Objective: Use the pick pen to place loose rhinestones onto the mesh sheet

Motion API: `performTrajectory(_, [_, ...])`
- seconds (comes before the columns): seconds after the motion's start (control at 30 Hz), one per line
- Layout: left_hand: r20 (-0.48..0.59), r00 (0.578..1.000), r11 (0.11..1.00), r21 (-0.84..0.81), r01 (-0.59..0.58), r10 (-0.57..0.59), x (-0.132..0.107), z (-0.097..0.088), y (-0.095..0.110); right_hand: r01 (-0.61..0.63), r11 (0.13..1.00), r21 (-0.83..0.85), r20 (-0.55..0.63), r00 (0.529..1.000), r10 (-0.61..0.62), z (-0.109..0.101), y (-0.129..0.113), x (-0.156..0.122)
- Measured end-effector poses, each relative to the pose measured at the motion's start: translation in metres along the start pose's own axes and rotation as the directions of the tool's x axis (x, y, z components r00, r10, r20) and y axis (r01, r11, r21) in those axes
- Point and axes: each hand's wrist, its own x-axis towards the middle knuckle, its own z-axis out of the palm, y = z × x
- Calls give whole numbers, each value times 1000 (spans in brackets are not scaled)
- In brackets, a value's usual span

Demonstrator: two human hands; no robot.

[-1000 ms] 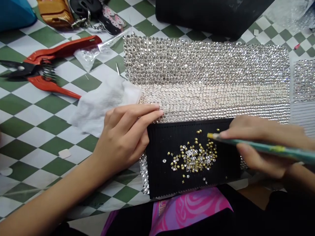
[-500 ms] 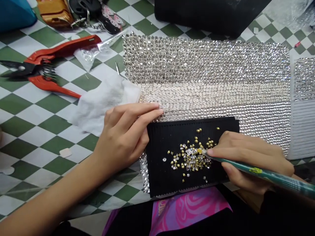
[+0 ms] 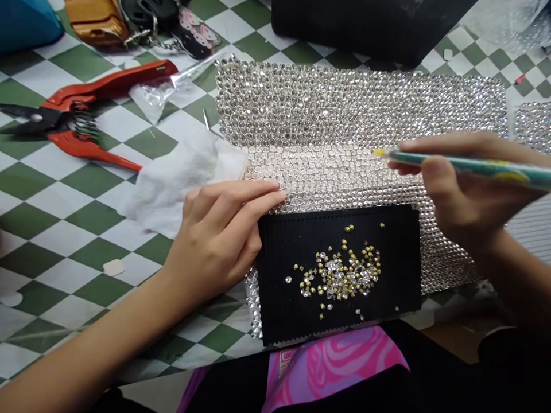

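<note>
A large sheet of silver rhinestones [image 3: 361, 115] lies across the checked table. On its near edge rests a black ribbed tray [image 3: 284, 275] holding several loose gold-backed stones [image 3: 340, 275]. My left hand [image 3: 219, 235] lies flat at the tray's left edge, fingertips on the sheet, holding nothing. My right hand [image 3: 460, 189] grips a green pick-up pencil [image 3: 465, 164], raised over the sheet's middle rows with its yellow tip pointing left. Whether a stone sits on the tip is too small to tell.
Red-handled pliers [image 3: 81, 115] lie at the far left, with a white tissue [image 3: 172, 178] and a clear plastic bag [image 3: 159, 94] beside them. Keys [image 3: 172, 23] and a brown case [image 3: 97, 20] sit at the back left, a black box [image 3: 370, 23] at the back.
My right hand dipped the pencil tip into the pile of loose stones, then lifted it up and back over the rhinestone sheet. My left hand has stayed put.
</note>
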Motion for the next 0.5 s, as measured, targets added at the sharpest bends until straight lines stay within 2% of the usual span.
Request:
performTrajectory(0.1, [-8, 1000, 1000, -18, 7, -7, 0, 0, -1, 72, 997, -3, -23, 997, -72, 12, 13, 11])
performTrajectory(0.4, [-3, 1000, 1000, 21, -10, 10, 1, 0, 2, 8, 1000, 3, 71, 997, -8, 16, 16, 13])
performTrajectory(0.5, [-2, 1000, 1000, 27, -14, 14, 1, 0, 2, 26, 999, 28, 50, 998, -27, 16, 17, 13])
